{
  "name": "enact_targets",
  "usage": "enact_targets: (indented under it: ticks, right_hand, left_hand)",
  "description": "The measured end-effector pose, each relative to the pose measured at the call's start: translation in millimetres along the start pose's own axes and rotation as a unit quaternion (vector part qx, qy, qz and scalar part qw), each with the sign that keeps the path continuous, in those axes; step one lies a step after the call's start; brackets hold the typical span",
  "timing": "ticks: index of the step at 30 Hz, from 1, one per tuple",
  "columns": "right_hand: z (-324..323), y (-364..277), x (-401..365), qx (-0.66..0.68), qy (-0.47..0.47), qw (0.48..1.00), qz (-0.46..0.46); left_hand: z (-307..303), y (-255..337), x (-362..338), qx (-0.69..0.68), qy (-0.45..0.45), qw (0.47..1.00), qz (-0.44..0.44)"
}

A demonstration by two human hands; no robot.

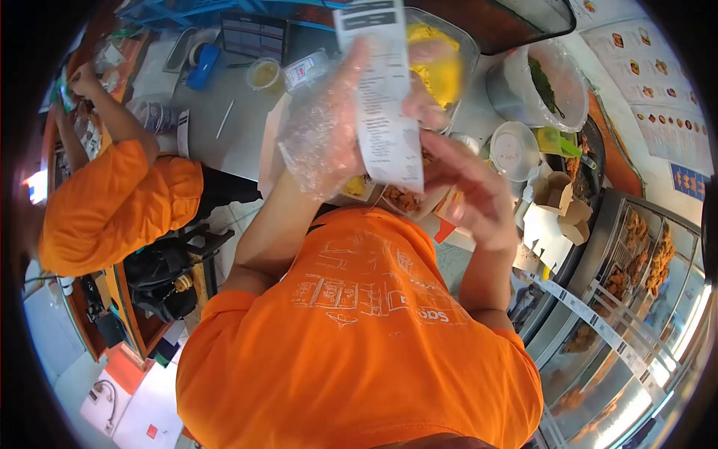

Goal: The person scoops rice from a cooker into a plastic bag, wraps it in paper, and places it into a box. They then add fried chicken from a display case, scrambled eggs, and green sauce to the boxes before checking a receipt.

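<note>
A long printed receipt (385,112) hangs upright in front of me, its lower end above the food. My left hand (325,123), in a clear plastic glove, is closed on it from the left side. To the right, my right hand (475,187) looks bare and is smeared by motion. Its fingers are apart, close to the receipt's lower right edge; no held thing shows. Beneath the hands, fried pieces (402,197) sit in an open container, partly hidden. A yellow crumpled item (436,75) lies in a clear tray behind the receipt.
A large bucket (516,86) with a clear liner, a round lidded tub (514,150) and open cartons (557,202) stand right. Below them is a glass cabinet (598,329) with fried chicken. On the left, a person in orange (123,202) works at another counter. A tablet (254,36) stands behind.
</note>
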State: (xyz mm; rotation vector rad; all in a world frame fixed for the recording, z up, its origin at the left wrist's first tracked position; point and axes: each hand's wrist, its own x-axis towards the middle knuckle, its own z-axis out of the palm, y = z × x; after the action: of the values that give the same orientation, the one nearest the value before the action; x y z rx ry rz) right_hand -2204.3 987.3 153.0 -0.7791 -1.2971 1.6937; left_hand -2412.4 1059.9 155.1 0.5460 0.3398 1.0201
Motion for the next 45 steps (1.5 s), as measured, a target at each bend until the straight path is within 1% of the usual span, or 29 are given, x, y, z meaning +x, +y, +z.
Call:
enact_targets:
  ticks: [1,2,4,5,6,7,9,10,11,12,13,15,19,21,22,24,25,28,29,32,33,35,36,37,39,40,43,44,45]
  right_hand:
    - [-21.5,-1.5,2.7,-0.078,0.028,0.997,0.008]
    - [-41.9,-1.0,8.5,-0.155,0.056,0.986,0.017]
    - [-81.0,21.6,35.2,-0.188,0.244,0.951,0.007]
    - [-108.6,38.4,45.8,-0.274,0.251,0.928,0.039]
    - [-131.9,58.3,54.8,-0.358,0.254,0.896,0.071]
    - [-143.3,76.9,64.2,-0.436,0.205,0.872,0.086]
    - [-162.7,122.1,82.8,-0.536,0.113,0.827,0.129]
    - [-168.9,145.3,92.3,-0.559,0.072,0.811,0.158]
    - [-170.3,161.1,99.0,-0.561,0.071,0.810,0.155]
    - [-170.8,173.6,107.1,-0.593,0.041,0.784,0.179]
    - [-169.4,178.7,117.1,-0.623,0.011,0.756,0.201]
    - [-161.0,172.8,126.6,-0.632,0.005,0.749,0.199]
    - [-154.6,166.4,150.3,-0.668,-0.077,0.719,0.177]
    - [-148.7,165.8,166.4,-0.703,-0.109,0.658,0.247]
    - [-144.1,165.3,169.7,-0.703,-0.109,0.658,0.249]
    - [-137.0,164.2,178.3,-0.717,-0.184,0.597,0.309]
    - [-139.0,168.5,177.7,-0.719,-0.186,0.595,0.308]
    - [-135.3,167.0,168.2,-0.666,-0.138,0.674,0.289]
    - [-137.3,166.7,167.7,-0.668,-0.145,0.670,0.290]
    - [-133.4,157.0,162.1,-0.657,0.040,0.734,0.167]
    - [-128.8,156.7,163.2,-0.656,0.041,0.735,0.169]
    - [-121.3,157.9,166.3,-0.748,0.111,0.641,0.134]
    - [-123.1,167.2,166.2,-0.777,0.098,0.606,0.139]
    - [-119.1,175.0,164.5,-0.777,0.099,0.606,0.138]
    - [-103.2,188.1,163.8,-0.801,0.039,0.561,0.206]
    - [-96.5,191.6,166.3,-0.772,0.014,0.584,0.250]
    - [-91.6,208.1,172.6,-0.747,-0.033,0.609,0.264]
    - [-90.5,206.1,174.7,-0.729,-0.015,0.635,0.256]
    - [-94.1,203.5,177.4,-0.728,-0.013,0.636,0.256]
  left_hand:
    - [-9.0,0.8,2.7,-0.003,-0.004,1.000,-0.004]
    - [-23.6,4.6,4.9,0.086,0.023,0.995,0.038]
    - [-66.6,11.0,9.2,0.231,0.117,0.961,0.092]
    - [-69.7,11.1,10.2,0.231,0.113,0.962,0.090]
    - [-71.4,11.8,11.5,0.332,0.207,0.919,0.057]
    - [-73.4,12.3,13.8,0.426,0.296,0.854,0.025]
    - [-92.2,-8.4,26.0,0.289,0.309,0.906,-0.017]
    - [-95.0,-23.0,28.2,0.166,0.338,0.925,-0.059]
    - [-104.4,-41.7,33.4,0.060,0.370,0.924,-0.081]
    - [-103.7,-58.7,36.4,0.018,0.403,0.911,-0.086]
    - [-116.8,-83.9,37.7,-0.069,0.412,0.907,-0.053]
    - [-112.1,-102.5,27.7,-0.057,0.388,0.919,-0.042]
    - [-116.6,-116.6,19.5,-0.018,0.414,0.908,-0.062]
    - [-125.9,-122.2,22.3,0.012,0.428,0.902,-0.059]
    - [-133.0,-126.3,24.7,0.011,0.428,0.902,-0.060]
    - [-144.3,-129.5,30.2,0.008,0.445,0.895,-0.024]
    - [-149.0,-132.7,32.3,0.005,0.445,0.895,-0.022]
    - [-150.6,-128.2,38.9,-0.002,0.450,0.893,-0.010]
    - [-148.1,-124.2,43.0,-0.011,0.464,0.885,-0.033]
    - [-152.7,-134.5,55.9,-0.007,0.484,0.873,-0.056]
    - [-158.4,-141.8,61.0,0.011,0.485,0.873,-0.056]
    - [-163.0,-149.1,71.7,0.036,0.487,0.870,-0.067]
    - [-160.8,-150.4,76.3,0.035,0.505,0.859,-0.083]
    - [-159.8,-150.5,80.0,0.033,0.522,0.846,-0.098]
    - [-167.4,-153.4,86.9,0.033,0.523,0.845,-0.108]
    - [-172.3,-154.4,90.2,0.034,0.523,0.844,-0.118]
    - [-169.9,-139.2,94.3,-0.043,0.525,0.842,-0.116]
    - [-188.4,-150.8,101.7,-0.041,0.525,0.842,-0.117]
    - [-219.4,-174.6,111.7,-0.090,0.518,0.846,-0.096]
